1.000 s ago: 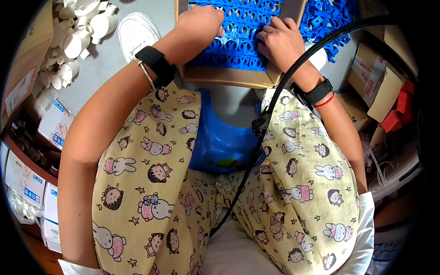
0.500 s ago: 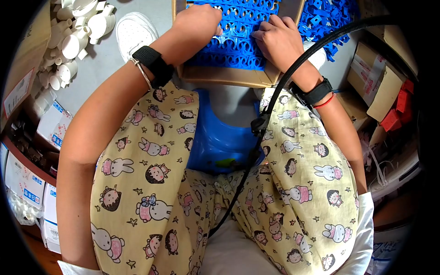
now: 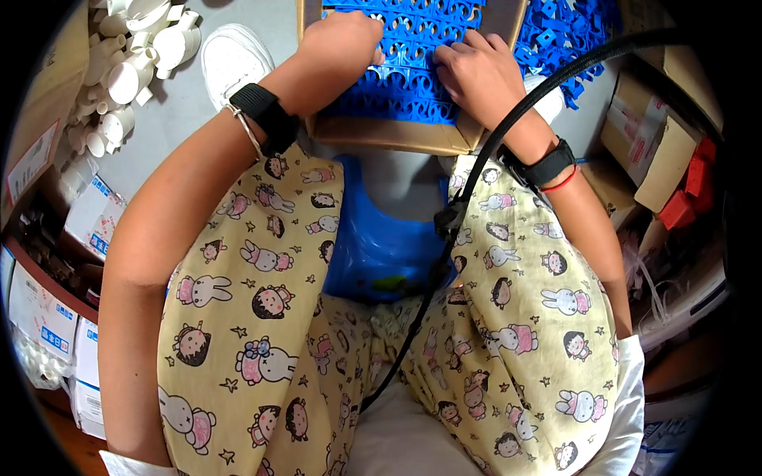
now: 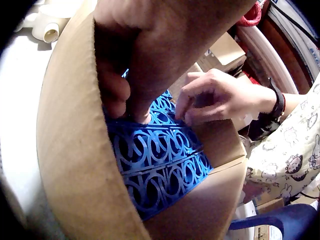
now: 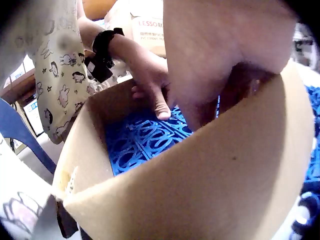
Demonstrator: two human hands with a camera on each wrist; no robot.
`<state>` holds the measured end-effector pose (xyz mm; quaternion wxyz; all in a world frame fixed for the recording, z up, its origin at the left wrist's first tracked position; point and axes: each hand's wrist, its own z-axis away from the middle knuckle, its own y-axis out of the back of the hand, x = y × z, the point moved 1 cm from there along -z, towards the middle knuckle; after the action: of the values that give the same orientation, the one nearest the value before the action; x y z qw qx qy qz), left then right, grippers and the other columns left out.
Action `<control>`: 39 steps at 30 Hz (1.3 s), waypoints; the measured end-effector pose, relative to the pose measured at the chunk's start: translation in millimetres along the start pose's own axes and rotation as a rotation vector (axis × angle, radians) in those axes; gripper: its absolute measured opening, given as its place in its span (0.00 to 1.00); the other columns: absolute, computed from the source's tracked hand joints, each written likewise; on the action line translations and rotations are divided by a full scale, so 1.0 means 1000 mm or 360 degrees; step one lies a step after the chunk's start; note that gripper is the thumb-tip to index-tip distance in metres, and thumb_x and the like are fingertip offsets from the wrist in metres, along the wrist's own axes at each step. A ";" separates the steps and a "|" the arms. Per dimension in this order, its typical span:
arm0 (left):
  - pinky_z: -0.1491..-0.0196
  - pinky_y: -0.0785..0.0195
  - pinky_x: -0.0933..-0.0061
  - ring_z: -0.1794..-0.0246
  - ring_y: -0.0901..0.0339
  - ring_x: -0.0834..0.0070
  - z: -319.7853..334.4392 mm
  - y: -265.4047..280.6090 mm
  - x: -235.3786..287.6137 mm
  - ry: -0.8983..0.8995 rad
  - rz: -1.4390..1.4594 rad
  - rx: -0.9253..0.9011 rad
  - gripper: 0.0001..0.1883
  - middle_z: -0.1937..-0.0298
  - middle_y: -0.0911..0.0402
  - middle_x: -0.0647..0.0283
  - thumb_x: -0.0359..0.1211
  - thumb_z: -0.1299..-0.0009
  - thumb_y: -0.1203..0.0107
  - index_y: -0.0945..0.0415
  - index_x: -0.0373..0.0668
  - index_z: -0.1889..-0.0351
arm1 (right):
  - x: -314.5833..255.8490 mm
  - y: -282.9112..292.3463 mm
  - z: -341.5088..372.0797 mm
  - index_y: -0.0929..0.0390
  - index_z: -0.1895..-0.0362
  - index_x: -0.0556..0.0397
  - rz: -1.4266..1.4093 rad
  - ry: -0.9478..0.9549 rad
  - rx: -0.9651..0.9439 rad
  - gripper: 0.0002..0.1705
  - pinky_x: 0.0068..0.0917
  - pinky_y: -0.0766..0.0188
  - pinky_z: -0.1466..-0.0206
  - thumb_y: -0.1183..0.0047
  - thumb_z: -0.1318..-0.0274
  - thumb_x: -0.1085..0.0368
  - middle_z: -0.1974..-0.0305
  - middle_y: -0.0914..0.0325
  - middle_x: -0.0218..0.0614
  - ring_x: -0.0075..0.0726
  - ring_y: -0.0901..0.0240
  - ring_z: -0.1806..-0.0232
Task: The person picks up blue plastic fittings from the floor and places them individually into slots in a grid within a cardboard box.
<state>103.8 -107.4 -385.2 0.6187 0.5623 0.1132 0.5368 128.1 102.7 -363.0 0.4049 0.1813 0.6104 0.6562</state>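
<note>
Blue plastic pipe clips point(image 3: 421, 82) stand in close rows inside an open cardboard box point(image 3: 389, 140) before my knees. At the box's left side my left hand point(image 3: 340, 44) grips the end of a row. Its thumb point(image 5: 161, 107) bends down onto the clips in the right wrist view, and its fingers point(image 4: 117, 100) curl between the row and the wall in the left wrist view. Across the box, my right hand point(image 3: 486, 78) reaches in over the right wall. Thumb and index fingertip come together at the row's other end in the left wrist view.
Loose blue clips point(image 3: 565, 40) lie in a pile right of the box. White pipe fittings point(image 3: 131, 71) are heaped at left on the floor. A blue stool point(image 3: 373, 246) stands between my legs, and a black cable point(image 3: 508, 119) crosses in front. Cartons point(image 3: 643, 135) stand at right.
The right hand has shifted slightly inward along the row, its fingers bending more. The left hand stays nearly where it was at the row's left end.
</note>
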 end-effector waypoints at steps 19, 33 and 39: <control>0.59 0.27 0.56 0.64 0.21 0.52 0.002 0.006 0.001 0.0064 0.0155 -0.0113 0.15 0.69 0.20 0.49 0.41 0.36 0.42 0.21 0.35 0.71 | 0.044 0.031 -0.060 0.28 0.61 0.55 0.0501 -0.0159 0.0302 0.15 0.38 0.39 0.48 0.46 0.56 0.66 0.64 0.28 0.40 0.44 0.34 0.56; 0.59 0.28 0.56 0.62 0.22 0.52 0.002 0.004 0.001 0.0086 0.0128 -0.0135 0.16 0.68 0.20 0.50 0.41 0.37 0.41 0.21 0.35 0.70 | 0.047 0.024 -0.036 0.28 0.64 0.47 0.0218 0.0086 0.0345 0.13 0.37 0.35 0.55 0.42 0.58 0.67 0.72 0.26 0.33 0.42 0.28 0.61; 0.58 0.27 0.56 0.62 0.22 0.51 0.003 0.007 0.002 0.0073 0.0123 -0.0120 0.16 0.67 0.20 0.49 0.41 0.37 0.40 0.21 0.35 0.68 | 0.042 0.019 -0.031 0.22 0.71 0.48 0.0094 0.0146 0.0257 0.07 0.34 0.35 0.53 0.42 0.60 0.69 0.70 0.24 0.32 0.38 0.30 0.57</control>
<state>103.1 -108.5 -377.5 0.6156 0.5302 0.0852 0.5768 74.2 115.8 -362.0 0.3411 0.2011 0.6736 0.6242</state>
